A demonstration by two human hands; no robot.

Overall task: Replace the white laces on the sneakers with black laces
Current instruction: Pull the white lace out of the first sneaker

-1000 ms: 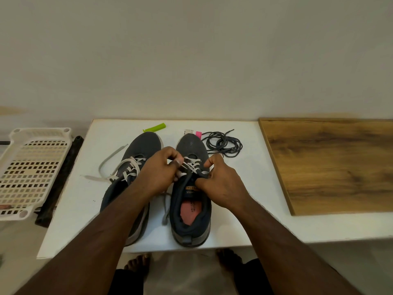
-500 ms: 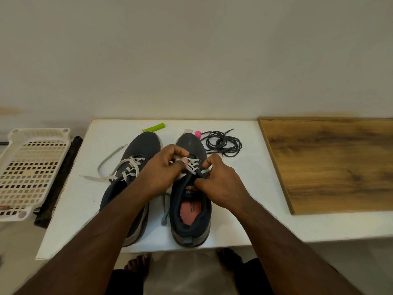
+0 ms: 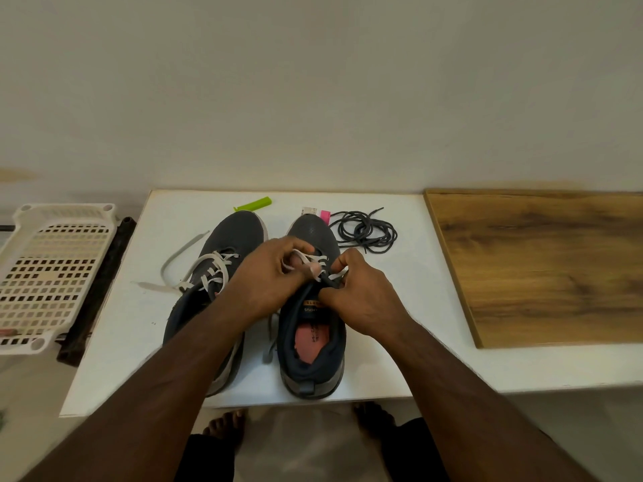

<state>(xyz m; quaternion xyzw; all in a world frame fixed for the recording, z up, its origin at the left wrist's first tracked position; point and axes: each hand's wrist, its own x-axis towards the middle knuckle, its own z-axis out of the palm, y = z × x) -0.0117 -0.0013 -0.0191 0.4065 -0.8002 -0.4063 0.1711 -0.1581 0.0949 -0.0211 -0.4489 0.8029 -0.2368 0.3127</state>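
Observation:
Two dark grey sneakers stand side by side on the white table [image 3: 114, 328], toes away from me. The left sneaker [image 3: 233, 234] has its white lace [image 3: 181, 252] loosened, with the ends trailing to the left. Over the right sneaker [image 3: 313, 346] my left hand [image 3: 268, 283] pinches a loop of its white lace [image 3: 302, 259] at the eyelets. My right hand [image 3: 358, 293] pinches the tongue and lace on the right side. A coil of black laces [image 3: 365, 233] lies on the table just right of the right sneaker's toe.
A green clip [image 3: 254, 204] and a small pink and white tag [image 3: 318, 213] lie at the back of the table. A wooden board [image 3: 542, 266] covers the right side. A white perforated plastic tray [image 3: 48, 273] sits off the table's left edge.
My left hand has moved right and forward over the right sneaker, lifting a loop of white lace out of the eyelets. My right hand stays in place.

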